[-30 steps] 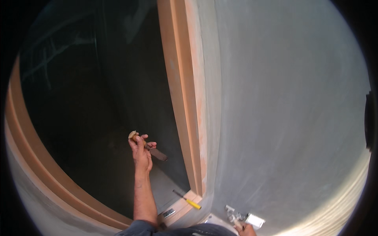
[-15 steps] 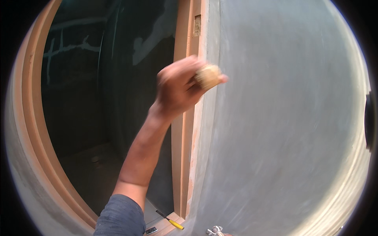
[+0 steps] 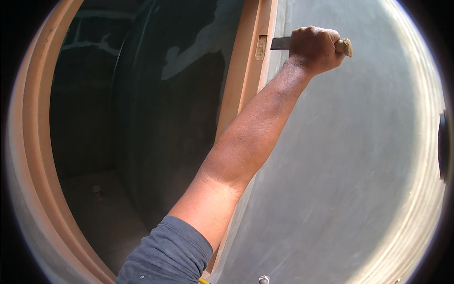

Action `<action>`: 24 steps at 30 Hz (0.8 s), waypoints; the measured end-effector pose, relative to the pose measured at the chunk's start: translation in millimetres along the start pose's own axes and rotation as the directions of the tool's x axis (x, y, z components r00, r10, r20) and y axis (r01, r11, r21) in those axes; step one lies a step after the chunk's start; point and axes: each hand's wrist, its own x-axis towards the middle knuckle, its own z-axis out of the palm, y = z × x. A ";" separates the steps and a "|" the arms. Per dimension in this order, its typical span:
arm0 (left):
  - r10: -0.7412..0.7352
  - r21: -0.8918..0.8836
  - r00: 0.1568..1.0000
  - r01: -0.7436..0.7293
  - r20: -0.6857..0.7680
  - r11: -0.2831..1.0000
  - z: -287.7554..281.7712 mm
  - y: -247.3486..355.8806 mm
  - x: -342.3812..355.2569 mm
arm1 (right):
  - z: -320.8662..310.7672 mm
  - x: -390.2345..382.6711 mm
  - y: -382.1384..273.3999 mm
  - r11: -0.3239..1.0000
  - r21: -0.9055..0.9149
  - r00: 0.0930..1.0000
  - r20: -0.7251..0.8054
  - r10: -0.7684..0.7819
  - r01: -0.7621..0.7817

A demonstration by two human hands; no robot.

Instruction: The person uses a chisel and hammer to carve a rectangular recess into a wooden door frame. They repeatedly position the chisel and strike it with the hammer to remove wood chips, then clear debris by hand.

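My left hand [image 3: 313,47], raised on the outstretched arm, is closed round the wooden handle [image 3: 345,47] of a chisel. The flat steel blade [image 3: 280,43] points left, level with a rectangular recess [image 3: 260,47] cut in the wooden door frame [image 3: 250,19]. I cannot tell whether the blade touches the wood. A small metal object [image 3: 264,279] shows at the bottom edge, with my right hand out of view below it. A bit of yellow handle [image 3: 204,280] peeks out beside my sleeve.
Grey plastered wall [image 3: 345,156] fills the right side. At left, a dark doorway opens onto a room with white-streaked walls and a small fitting [image 3: 97,191] on its floor. The frame's other jamb [image 3: 38,132] curves along the left rim.
My left hand has risen from low in the doorway up and right to the recess, turning the chisel sideways. The view has shifted upward, and my right hand has dropped out of view.
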 end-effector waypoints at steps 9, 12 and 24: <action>0.071 0.069 0.996 -0.067 -0.050 0.995 -3.9 8.2 6.1 | 24.3 -26.3 -31.9 0.981 0.183 0.950 -0.311 -0.011 0.071; 0.052 0.091 0.998 -0.048 -0.032 0.995 -9.7 -1.2 7.0 | 21.4 -23.9 -35.1 0.976 0.189 0.945 -0.325 -0.043 0.109; 0.072 0.156 0.996 -0.080 0.056 0.985 -1.9 9.6 -4.5 | -15.4 16.2 -53.4 0.956 0.180 0.968 -0.140 -0.209 0.233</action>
